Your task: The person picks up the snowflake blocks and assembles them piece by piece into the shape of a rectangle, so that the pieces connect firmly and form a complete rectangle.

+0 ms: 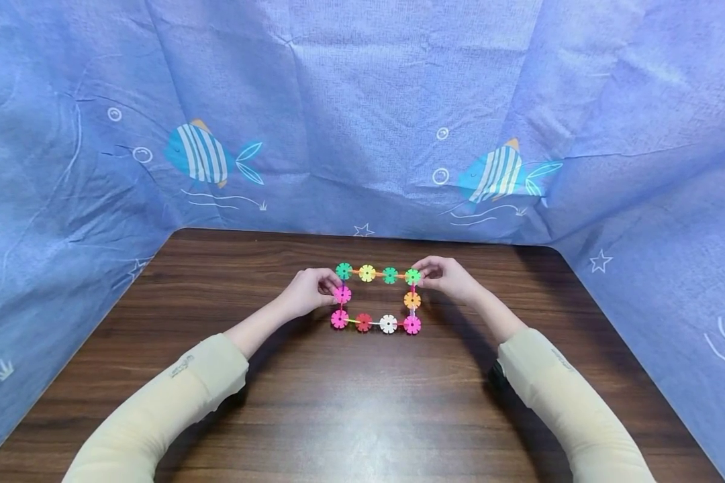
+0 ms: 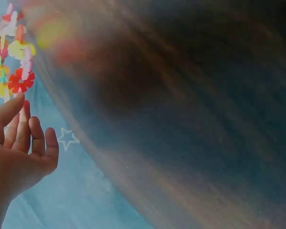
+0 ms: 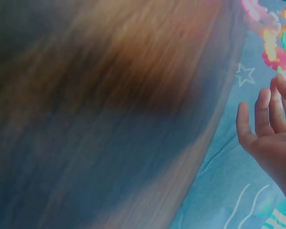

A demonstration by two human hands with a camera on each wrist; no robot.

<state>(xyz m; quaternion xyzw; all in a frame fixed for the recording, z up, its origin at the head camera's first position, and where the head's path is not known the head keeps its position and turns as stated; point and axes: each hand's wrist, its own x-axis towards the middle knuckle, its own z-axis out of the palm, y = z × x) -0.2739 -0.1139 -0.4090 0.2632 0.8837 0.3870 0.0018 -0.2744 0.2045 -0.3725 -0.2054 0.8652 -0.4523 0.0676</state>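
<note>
A rectangular ring of notched plastic snowflake discs (image 1: 389, 325), in green, yellow, orange, pink, red and white, shows near the far middle of the table. Some discs in it are seen edge-on, linking the others. At its left side, my left hand (image 1: 305, 292) pinches it beside a pink disc (image 1: 342, 294). My right hand (image 1: 450, 276) pinches the upper right corner at a light green disc (image 1: 413, 276). In the left wrist view, thumb and fingertip meet just below a red disc (image 2: 20, 81). The right wrist view has fingertips under a pink disc (image 3: 276, 59).
A dark wood-grain table (image 1: 362, 409) lies beneath both arms. Blue cloth (image 1: 362, 134) printed with striped fish and stars hangs behind it and along both sides. Something small and dark (image 1: 500, 376) shows by the right sleeve.
</note>
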